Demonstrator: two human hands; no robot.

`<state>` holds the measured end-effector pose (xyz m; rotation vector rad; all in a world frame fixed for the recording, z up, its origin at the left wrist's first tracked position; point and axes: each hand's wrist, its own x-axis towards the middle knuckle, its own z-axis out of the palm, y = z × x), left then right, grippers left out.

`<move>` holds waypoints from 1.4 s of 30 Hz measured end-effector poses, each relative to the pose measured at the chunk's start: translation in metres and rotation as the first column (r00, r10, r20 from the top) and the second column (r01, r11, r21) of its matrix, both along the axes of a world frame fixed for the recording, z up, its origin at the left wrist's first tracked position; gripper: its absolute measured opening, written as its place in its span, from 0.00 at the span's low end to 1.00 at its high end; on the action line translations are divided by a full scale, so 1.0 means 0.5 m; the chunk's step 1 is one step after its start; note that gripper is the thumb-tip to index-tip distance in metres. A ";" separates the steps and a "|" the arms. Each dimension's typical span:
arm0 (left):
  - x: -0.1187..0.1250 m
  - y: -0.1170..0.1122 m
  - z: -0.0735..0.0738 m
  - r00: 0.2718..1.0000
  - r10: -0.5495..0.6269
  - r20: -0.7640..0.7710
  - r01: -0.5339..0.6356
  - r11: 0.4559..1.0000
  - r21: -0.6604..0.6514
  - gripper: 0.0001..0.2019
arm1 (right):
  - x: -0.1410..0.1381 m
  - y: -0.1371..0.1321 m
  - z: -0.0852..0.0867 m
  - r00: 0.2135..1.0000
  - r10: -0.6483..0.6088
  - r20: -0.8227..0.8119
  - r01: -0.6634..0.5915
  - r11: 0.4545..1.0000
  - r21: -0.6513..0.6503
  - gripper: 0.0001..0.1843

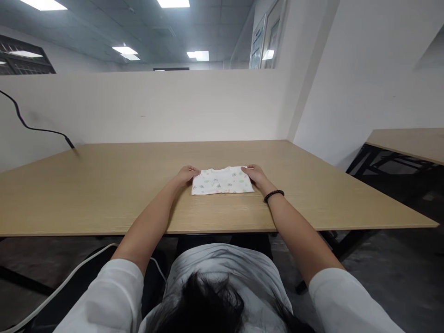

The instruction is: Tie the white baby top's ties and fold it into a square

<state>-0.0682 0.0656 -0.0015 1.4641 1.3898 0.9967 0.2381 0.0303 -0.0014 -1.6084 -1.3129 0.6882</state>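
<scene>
A small white shirt [222, 181] with a scattered print of little coloured figures lies folded into a flat rectangle on the wooden table [104, 194]. Its neckline curves along the far edge. At the shirt's left far corner, my left hand [188, 173] pinches the cloth between thumb and fingers. My right hand [255, 175] grips the opposite far corner, thumb on top and fingers partly hidden. A dark beaded bracelet [274, 195] circles my right wrist.
A white partition wall [180, 106] rises along the table's far edge. On the left a black cable [41, 129] hangs down to the tabletop. Another table [409, 141] stands at the far right. The near table edge runs just in front of my body.
</scene>
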 end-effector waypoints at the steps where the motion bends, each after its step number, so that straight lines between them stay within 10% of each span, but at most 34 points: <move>1: 0.000 0.000 -0.002 0.994 0.049 -0.095 -0.042 0.997 0.071 0.13 | -0.004 -0.004 0.001 0.988 -0.036 0.147 0.033 0.999 0.021 0.14; 8: 0.037 -0.021 0.004 0.883 0.063 -0.464 0.224 0.813 0.537 0.20 | -0.070 -0.047 0.016 0.757 -0.034 0.653 -0.202 0.938 0.283 0.28; 16: 0.102 -0.049 -0.029 0.628 -0.202 -0.752 0.438 0.890 0.127 0.29 | -0.114 -0.049 -0.015 0.559 0.404 0.724 -0.382 0.901 -0.207 0.35; 22: 0.081 -0.048 -0.018 0.534 -0.154 -0.831 0.363 0.930 0.060 0.34 | -0.099 -0.041 -0.016 0.579 0.331 0.745 -0.205 0.944 -0.260 0.36; 37: 0.046 -0.024 -0.005 0.602 0.030 -0.798 0.184 0.967 0.175 0.22 | -0.034 -0.023 -0.005 0.710 0.069 0.701 -0.008 0.996 -0.089 0.20; 42: 0.029 -0.006 -0.011 0.766 0.103 -0.635 0.074 0.966 0.246 0.15 | -0.026 -0.001 -0.011 0.796 -0.011 0.606 -0.019 0.999 0.043 0.18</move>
